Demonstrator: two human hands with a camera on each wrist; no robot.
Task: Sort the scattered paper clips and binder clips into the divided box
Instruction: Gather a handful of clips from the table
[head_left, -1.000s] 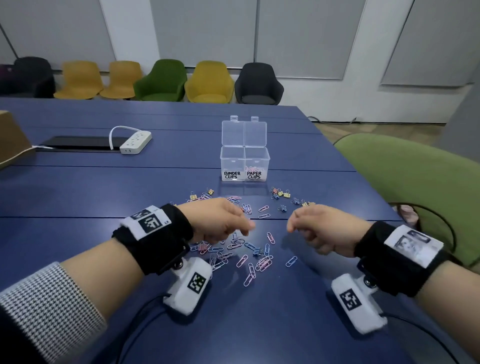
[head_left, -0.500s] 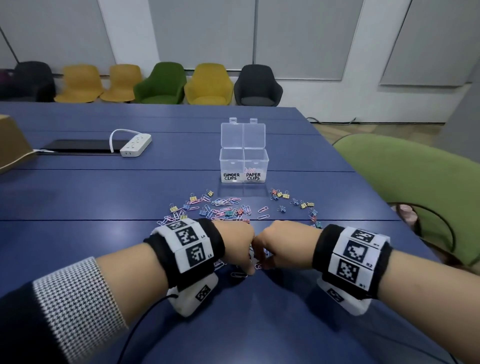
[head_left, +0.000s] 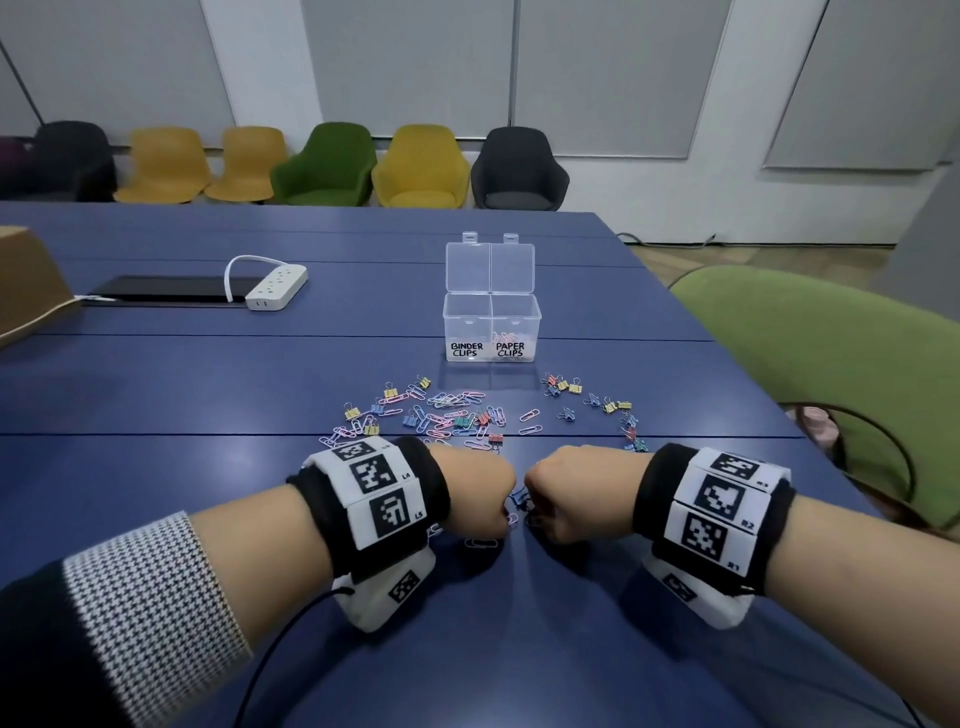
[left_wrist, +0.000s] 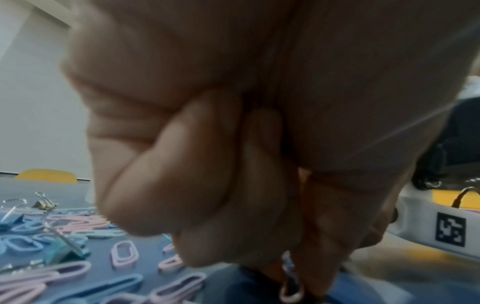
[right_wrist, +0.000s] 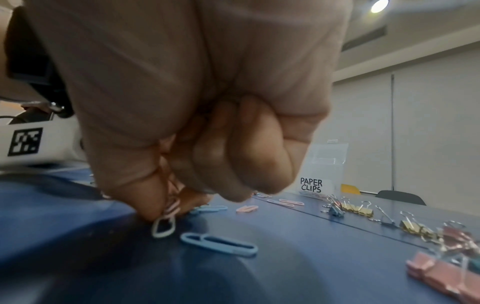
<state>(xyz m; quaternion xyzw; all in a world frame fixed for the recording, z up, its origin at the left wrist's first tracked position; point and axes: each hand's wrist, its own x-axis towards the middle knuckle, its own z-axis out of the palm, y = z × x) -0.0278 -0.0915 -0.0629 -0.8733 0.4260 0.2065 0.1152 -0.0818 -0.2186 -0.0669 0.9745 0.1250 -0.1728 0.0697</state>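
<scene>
A: How is each grip?

B: The left hand (head_left: 475, 493) is clenched, knuckles up, low over the blue bench (head_left: 208, 389), and the left wrist view shows a pale pink paper clip (left_wrist: 291, 288) pinched at its fingertips. The right hand (head_left: 569, 496) is curled too; its thumb and forefinger pinch a pink paper clip (right_wrist: 171, 207) with a white paper clip (right_wrist: 163, 225) hanging from it, the lower end touching the bench. The two fists sit almost knuckle to knuckle.

A: Anything between them?

B: A small blue binder clip (head_left: 518, 500) shows in the gap. Which hand touches it, I cannot tell; it is mostly hidden.

A: And the loose clips?

B: A light blue paper clip (right_wrist: 219, 244) lies flat just beside the right fingertips. The main scatter of paper clips (head_left: 447, 410) lies between the hands and the box, toward the bench's far edge, mixed with coloured binder clips. A second string of binder clips (head_left: 602, 402) runs toward the right edge.

A: The box?

B: The clear divided box (head_left: 491, 325) stands upright beyond the scatter, lid open, left compartment labelled BINDER CLIPS, right one PAPER CLIPS. A few clips seem to lie in the right compartment.

A: What else?

B: A white power strip (head_left: 275, 288) sits near the far left, well apart.
</scene>
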